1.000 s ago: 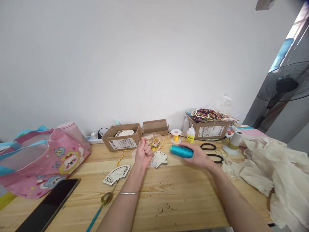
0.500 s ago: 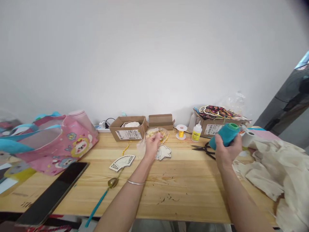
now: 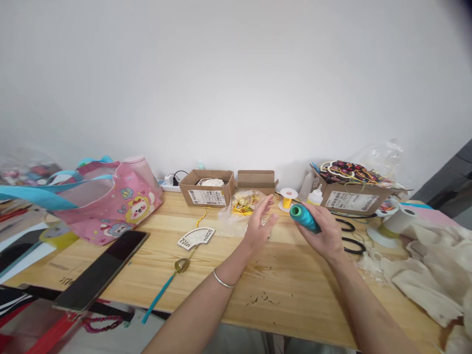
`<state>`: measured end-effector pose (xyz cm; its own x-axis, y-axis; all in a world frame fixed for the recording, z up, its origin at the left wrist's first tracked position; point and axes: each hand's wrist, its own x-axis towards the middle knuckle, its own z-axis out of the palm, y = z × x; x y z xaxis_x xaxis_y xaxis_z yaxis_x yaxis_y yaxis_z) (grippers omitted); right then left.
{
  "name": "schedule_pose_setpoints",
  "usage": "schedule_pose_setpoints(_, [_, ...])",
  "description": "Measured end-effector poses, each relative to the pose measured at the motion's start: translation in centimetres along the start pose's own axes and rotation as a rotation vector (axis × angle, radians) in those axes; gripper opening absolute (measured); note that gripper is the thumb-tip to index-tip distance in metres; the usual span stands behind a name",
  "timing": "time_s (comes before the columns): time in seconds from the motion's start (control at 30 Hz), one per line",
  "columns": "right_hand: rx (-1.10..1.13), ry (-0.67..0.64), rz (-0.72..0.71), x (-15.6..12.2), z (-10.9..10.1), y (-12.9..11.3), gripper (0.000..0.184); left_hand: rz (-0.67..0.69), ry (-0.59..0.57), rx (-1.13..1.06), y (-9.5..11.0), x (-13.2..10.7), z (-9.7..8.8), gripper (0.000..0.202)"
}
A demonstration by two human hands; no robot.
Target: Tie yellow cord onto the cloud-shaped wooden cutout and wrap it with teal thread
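My right hand [image 3: 326, 236] is wrapped round a teal cone of thread [image 3: 304, 217], its green-rimmed end tilted toward the left. Facing it, my left hand [image 3: 261, 225] is raised over the table with fingers stretched out and nothing in them. Behind the left hand, a wooden cutout is mostly hidden. A clear plastic bag of yellow cords [image 3: 241, 204] lies just beyond. Further left, a fan-shaped wooden piece [image 3: 196, 239] has a yellow cord at its top and a brass-coloured bell [image 3: 181, 265] with a teal tassel [image 3: 158, 299] below.
Along the wall stand a carton [image 3: 206, 196], a yellow thread spool [image 3: 287, 199], a glue bottle [image 3: 314, 196] and a filled box [image 3: 350, 199]. Black scissors [image 3: 354, 245] and cream cloth [image 3: 424, 265] lie right. A phone [image 3: 103, 270] and pink bag [image 3: 110, 206] occupy the left.
My right hand has brought the teal thread cone leftward, turning its end toward the left. My left hand has come away from the plastic bag and opened. The view has shifted slightly.
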<state>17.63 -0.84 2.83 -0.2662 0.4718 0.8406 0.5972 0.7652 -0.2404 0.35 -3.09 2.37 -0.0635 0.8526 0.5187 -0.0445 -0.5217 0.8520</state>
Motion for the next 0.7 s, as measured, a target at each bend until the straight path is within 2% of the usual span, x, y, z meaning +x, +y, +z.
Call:
schedule_pose_setpoints(0.1, [0.041,-0.104,-0.102,-0.1,0.1,-0.6,0.046,-0.215,-0.15,-0.34,-0.5,-0.2,0.7,0.058])
schedule_pose_setpoints(0.17, [0.059,-0.148,-0.137,0.0,0.1,-0.8,0.047,-0.381,-0.235,-0.478,-1.0,-0.3,0.8,0.063])
schedule_pose_setpoints(0.27, [0.05,-0.164,-0.151,0.0,-0.2,-0.7,0.046,-0.568,-0.32,-0.444,-1.3,-0.2,0.5,0.064])
schedule_pose_setpoints(0.37, [0.009,-0.172,-0.162,0.2,-0.5,-0.2,0.045,-0.607,-0.344,-0.377,-1.1,-0.1,-0.1,0.046])
schedule_pose_setpoints(0.47, [-0.058,-0.218,-0.183,0.4,-0.7,0.4,0.042,-0.568,-0.251,-0.462,-0.5,0.2,-0.6,0.029])
schedule_pose_setpoints(0.6, [-0.178,-0.294,-0.163,0.5,-0.9,1.0,0.041,-0.539,-0.057,-0.609,0.6,1.1,-1.3,0.025])
schedule_pose_setpoints(0.7, [-0.251,-0.272,-0.103,0.5,-1.1,1.6,0.043,-0.507,0.06,-0.676,1.1,1.7,-2.1,0.023])
